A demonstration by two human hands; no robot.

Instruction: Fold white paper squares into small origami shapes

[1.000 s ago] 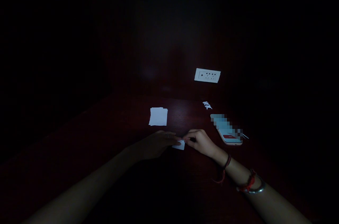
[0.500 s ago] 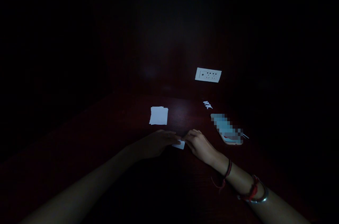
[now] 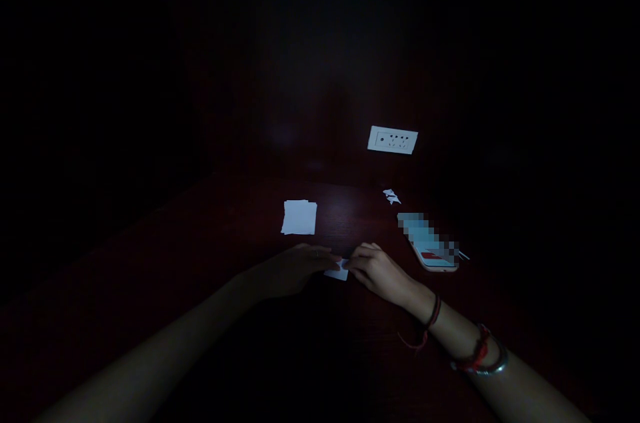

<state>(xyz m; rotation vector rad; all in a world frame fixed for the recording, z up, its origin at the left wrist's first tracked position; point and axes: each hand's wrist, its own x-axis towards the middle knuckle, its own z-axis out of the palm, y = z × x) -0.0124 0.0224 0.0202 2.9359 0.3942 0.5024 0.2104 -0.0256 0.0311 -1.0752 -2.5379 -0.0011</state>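
A small piece of white paper [image 3: 338,273] lies on the dark reddish table between my two hands. My left hand [image 3: 299,269] reaches in from the left, its fingertips at the paper's far left part. From the right, my right hand [image 3: 375,272] has its fingers curled together at the paper's far right corner. Both hands' fingers hide the far edge of the paper, and the dim light blurs exactly how they grip it. Beyond my left hand lies a stack of white square paper sheets [image 3: 299,217], apart from both hands.
To the right lies a phone [image 3: 425,243] with a lit, partly pixelated screen. Thin white strips [image 3: 465,254] stick out beside it. Torn white scraps [image 3: 392,197] lie farther back. A white socket panel [image 3: 393,140] is on the dark wall behind the table [image 3: 345,209].
My right fingers have drawn slightly away from my left fingertips, showing more of the paper between them. The paper stays in about the same place.
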